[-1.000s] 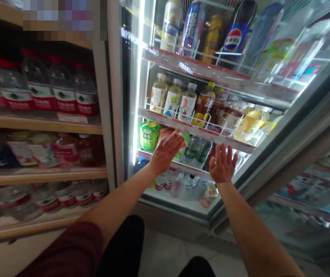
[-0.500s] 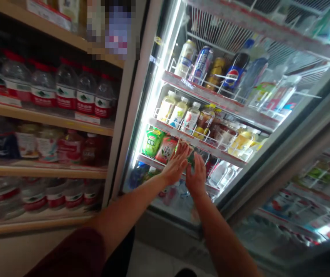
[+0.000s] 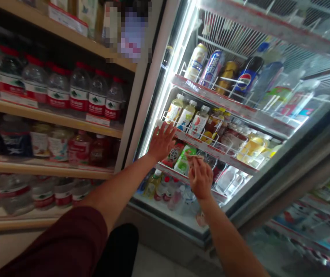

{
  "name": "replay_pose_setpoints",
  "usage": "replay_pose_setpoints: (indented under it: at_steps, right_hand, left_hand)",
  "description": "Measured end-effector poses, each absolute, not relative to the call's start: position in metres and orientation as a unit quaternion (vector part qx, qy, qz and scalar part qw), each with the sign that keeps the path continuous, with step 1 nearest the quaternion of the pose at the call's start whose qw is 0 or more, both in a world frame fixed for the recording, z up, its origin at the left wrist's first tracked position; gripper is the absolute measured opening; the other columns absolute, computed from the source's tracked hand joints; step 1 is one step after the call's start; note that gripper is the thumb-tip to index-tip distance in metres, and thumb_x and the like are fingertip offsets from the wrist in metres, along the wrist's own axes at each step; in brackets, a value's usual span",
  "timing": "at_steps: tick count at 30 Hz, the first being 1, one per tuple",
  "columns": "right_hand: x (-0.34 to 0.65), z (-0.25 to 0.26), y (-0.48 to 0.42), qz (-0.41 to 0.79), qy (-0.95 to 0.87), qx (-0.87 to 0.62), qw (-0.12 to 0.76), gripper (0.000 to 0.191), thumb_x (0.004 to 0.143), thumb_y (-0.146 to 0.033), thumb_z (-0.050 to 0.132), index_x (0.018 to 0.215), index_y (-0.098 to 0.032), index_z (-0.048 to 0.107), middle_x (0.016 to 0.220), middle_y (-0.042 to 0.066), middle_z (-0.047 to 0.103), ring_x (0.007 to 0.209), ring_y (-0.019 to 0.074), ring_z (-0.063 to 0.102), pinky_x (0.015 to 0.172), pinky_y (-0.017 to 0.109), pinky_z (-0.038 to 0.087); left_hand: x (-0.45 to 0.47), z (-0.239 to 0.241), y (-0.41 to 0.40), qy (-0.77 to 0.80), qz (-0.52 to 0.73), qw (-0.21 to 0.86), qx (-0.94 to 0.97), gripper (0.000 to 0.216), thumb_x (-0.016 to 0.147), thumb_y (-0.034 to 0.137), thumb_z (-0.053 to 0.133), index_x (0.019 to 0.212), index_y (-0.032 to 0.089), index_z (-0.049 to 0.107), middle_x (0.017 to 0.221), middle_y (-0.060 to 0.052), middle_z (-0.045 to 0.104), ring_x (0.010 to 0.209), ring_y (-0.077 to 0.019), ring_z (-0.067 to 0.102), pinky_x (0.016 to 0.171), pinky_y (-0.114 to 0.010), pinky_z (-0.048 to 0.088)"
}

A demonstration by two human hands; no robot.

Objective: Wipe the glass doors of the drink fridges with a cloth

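I face an open drinks fridge. My left hand (image 3: 161, 141) is open with fingers spread, over the left end of the juice shelf rail (image 3: 219, 152), in front of a red-labelled bottle (image 3: 175, 154). My right hand (image 3: 201, 177) is lower and to the right, fingers partly curled, with a thin pale strip (image 3: 194, 157) at its fingertips that I cannot make out. It sits in front of a green-labelled bottle (image 3: 183, 161) on the shelf below. Pale juice bottles (image 3: 187, 115) stand on the shelf above my hands.
The glass fridge door (image 3: 303, 192) stands open at the right. Cans and a cola bottle (image 3: 247, 79) fill the upper rack. Small bottles (image 3: 165, 188) stand on the bottom shelf. At the left, wooden shelves (image 3: 52, 119) hold red-capped water bottles (image 3: 79, 92).
My left hand has moved up and left to the shelf rail, away from my right hand. My right hand stays low near the green bottle. The view shifted left and upward.
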State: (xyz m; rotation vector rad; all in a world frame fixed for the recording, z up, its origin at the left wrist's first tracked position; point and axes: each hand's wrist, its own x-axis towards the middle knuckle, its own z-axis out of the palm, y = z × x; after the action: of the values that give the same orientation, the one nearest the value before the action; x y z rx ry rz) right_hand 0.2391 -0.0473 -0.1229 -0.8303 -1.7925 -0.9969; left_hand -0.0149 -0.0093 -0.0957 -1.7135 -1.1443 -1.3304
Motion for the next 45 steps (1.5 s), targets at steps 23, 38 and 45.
replay_pose_setpoints:
  at_steps: [23, 38, 45]
  right_hand:
    - [0.189, -0.032, -0.014, -0.479, -0.705, -0.302, 0.427, 0.063, 0.101, -0.014, 0.037, 0.163, -0.021, 0.030, 0.161, 0.006, 0.048, 0.161, 0.0239, 0.017, 0.129, 0.047, 0.022]
    - [0.225, -0.054, -0.022, -0.467, -0.732, -0.299, 0.396, 0.063, 0.100, -0.016, 0.037, 0.163, -0.022, 0.030, 0.162, 0.007, 0.046, 0.159, 0.0205, 0.023, 0.131, 0.045, 0.013]
    - [0.253, -0.011, -0.022, -0.447, -0.714, -0.360, 0.400, 0.057, 0.104, -0.023, 0.039, 0.161, -0.027, 0.036, 0.166, 0.004, 0.040, 0.158, 0.0267, 0.027, 0.130, 0.056, 0.013]
  left_hand:
    - [-0.009, -0.104, 0.007, -0.427, -0.525, 0.416, -0.608, 0.060, 0.106, 0.041, 0.035, 0.161, 0.016, 0.035, 0.165, -0.010, 0.035, 0.160, -0.0223, 0.000, 0.132, -0.047, 0.004]
    - [-0.012, -0.106, 0.010, -0.454, -0.511, 0.346, -0.642, 0.063, 0.105, 0.045, 0.032, 0.162, 0.018, 0.031, 0.169, -0.009, 0.030, 0.161, -0.0241, -0.002, 0.132, -0.052, 0.003]
    - [-0.012, -0.104, 0.005, -0.474, -0.511, 0.299, -0.652, 0.065, 0.103, 0.044, 0.034, 0.163, 0.019, 0.031, 0.169, -0.008, 0.028, 0.161, -0.0276, 0.003, 0.132, -0.056, 0.004]
